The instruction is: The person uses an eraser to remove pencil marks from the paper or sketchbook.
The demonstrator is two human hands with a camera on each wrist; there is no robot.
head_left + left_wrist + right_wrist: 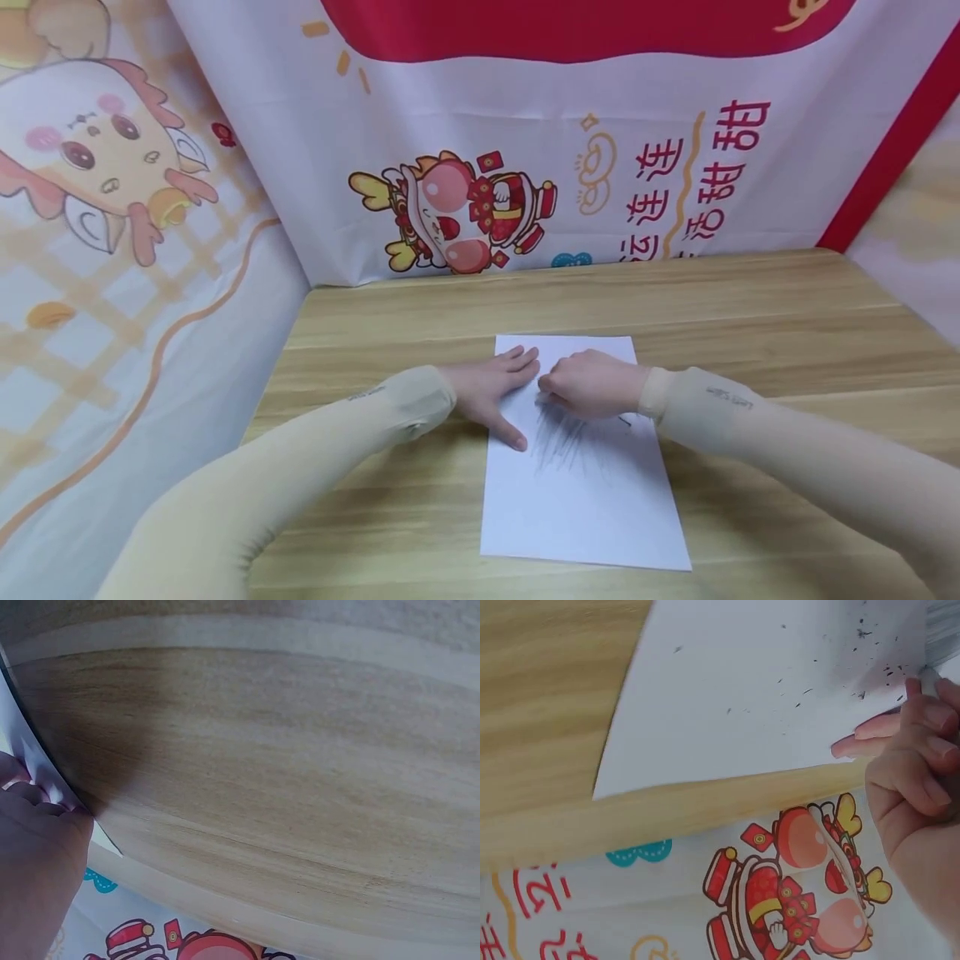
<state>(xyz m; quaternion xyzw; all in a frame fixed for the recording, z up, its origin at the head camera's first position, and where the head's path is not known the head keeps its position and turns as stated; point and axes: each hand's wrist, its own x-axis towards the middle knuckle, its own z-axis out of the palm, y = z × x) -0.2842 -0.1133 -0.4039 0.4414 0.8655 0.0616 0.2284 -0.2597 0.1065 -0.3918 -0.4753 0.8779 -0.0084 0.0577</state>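
Note:
A white sheet of paper (581,525) lies on the wooden table, with grey pencil strokes (561,450) fanned over its middle. My left hand (491,392) rests on the paper's left edge, fingers straight and thumb spread. My right hand (596,383) is over the upper part of the sheet, at the top of the strokes. Its curled fingers pinch a small whitish eraser (928,679), mostly hidden by the fingers. Dark eraser crumbs (861,633) are scattered on the paper in the right wrist view. In the left wrist view the left hand (37,855) sits at the sheet's edge.
The wooden table (375,533) extends around the sheet. Behind its far edge hangs a white and red cloth (465,100) with cartoon prints. Another patterned cloth (225,358) hangs along the left side.

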